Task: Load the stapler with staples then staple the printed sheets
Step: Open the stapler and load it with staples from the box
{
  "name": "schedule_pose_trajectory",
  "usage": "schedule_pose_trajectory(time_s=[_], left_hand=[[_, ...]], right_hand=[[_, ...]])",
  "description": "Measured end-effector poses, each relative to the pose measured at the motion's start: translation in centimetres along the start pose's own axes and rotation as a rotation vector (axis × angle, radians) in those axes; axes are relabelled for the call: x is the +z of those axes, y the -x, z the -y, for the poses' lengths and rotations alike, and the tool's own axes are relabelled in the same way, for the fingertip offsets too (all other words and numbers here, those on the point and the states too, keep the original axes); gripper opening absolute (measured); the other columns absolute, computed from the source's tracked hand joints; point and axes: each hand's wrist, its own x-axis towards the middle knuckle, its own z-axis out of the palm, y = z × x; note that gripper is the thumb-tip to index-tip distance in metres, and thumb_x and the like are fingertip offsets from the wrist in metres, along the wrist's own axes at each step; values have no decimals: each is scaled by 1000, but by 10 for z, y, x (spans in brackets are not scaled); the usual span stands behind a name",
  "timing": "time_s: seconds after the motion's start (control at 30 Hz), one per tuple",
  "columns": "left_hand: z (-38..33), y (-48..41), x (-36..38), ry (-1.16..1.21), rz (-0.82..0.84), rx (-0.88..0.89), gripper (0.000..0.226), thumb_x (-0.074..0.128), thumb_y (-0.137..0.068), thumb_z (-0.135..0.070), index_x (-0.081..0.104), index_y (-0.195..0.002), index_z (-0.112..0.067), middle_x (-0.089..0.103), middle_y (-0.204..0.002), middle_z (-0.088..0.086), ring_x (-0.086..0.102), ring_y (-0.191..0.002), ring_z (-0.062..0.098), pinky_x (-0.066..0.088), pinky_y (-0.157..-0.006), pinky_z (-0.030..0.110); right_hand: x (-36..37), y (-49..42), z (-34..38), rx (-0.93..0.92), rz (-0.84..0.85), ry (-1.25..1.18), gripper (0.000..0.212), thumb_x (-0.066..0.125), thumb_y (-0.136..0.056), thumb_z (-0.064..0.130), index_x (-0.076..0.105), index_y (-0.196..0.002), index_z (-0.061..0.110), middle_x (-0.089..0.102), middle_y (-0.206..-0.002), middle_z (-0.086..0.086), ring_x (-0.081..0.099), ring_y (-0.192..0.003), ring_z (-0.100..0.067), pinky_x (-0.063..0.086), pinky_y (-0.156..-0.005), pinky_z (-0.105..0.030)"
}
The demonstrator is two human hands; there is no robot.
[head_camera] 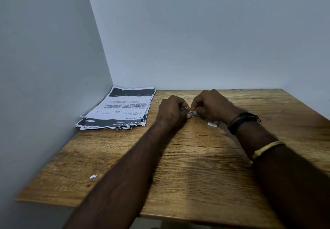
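L hand [172, 110] & R hand [210, 105] pinch small metal piece [192, 114], axis crosswise btwn them; printed sheets [123, 107] at far-left corner of table [196, 157], nearer L

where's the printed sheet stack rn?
Head view: printed sheets lie at the table's far-left corner against the wall, left of the left hand; neither it nor the right hand touches them.

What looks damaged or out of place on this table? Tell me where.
The sheets in the far left corner have a ragged, torn near edge and lie unevenly fanned. A white scrap lies alone near the table's left front edge. The left hand and right hand pinch a metal piece, too small to judge.
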Motion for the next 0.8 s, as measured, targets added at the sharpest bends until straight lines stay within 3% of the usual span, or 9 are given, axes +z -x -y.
schedule_pose_trajectory(time_s=[0.1, 0.27, 0.43, 0.5, 0.57, 0.67, 0.8], left_hand=[[0, 1, 0, 10, 8, 2, 19, 91, -67, -22, 76, -78, -23, 66, -68, -12, 64, -74, 8, 41, -62, 19], [-1, 1, -1, 23, 17, -4, 19, 91, -67, -20, 79, -81, -20, 66, -68, -11, 63, -72, 6, 42, -63, 19], [-2, 2, -1, 20, 16, -9, 16, 89, -70, -17, 79, -83, -19, 68, -72, -8, 68, -81, 12, 46, -70, 21], [-3, 2, -1, 14, 14, -13, 15, 88, -72, -16, 79, -83, -20, 68, -73, -8, 68, -82, 12, 47, -70, 21], [-4, 2, -1, 19, 16, -17, 15, 88, -71, -16, 78, -83, -20, 68, -73, -8, 67, -79, 11, 45, -67, 19], [-4, 2, -2, 34, 25, -19, 17, 89, -71, -17, 79, -84, -19, 69, -73, -7, 64, -75, 8, 42, -65, 19], [-4, 2, -1, 24, 25, -18, 16, 88, -72, -16, 79, -85, -19, 72, -77, -5, 68, -81, 12, 42, -69, 21]], right_hand=[[-1, -1, 0, 12, 14, -27, 13, 81, -81, 14, 81, -87, 26, 70, -74, 10, 67, -73, -11, 60, -79, -38], [-2, -2, -2, 44, 49, -113, 15, 87, -77, 15, 83, -87, 25, 67, -66, 18, 57, -54, 4, 47, -55, -19], [-4, -2, -3, 83, 55, -150, 15, 87, -76, 14, 84, -86, 25, 67, -56, 20, 61, -49, 2, 50, -57, -24], [-4, -3, -4, 101, 47, -154, 14, 88, -75, 14, 84, -83, 25, 63, -47, 22, 57, -42, 10, 45, -53, -22], [-3, -3, -4, 100, 50, -152, 14, 88, -75, 14, 83, -81, 25, 65, -51, 18, 55, -40, 14, 42, -50, -21], [-4, -2, -4, 91, 54, -136, 15, 88, -76, 15, 83, -84, 26, 72, -68, 13, 61, -48, 6, 48, -54, -24], [-4, -1, -7, 44, 42, -88, 22, 82, -79, 10, 81, -91, 28, 77, -85, 6, 71, -78, -11, 62, -75, -37]])
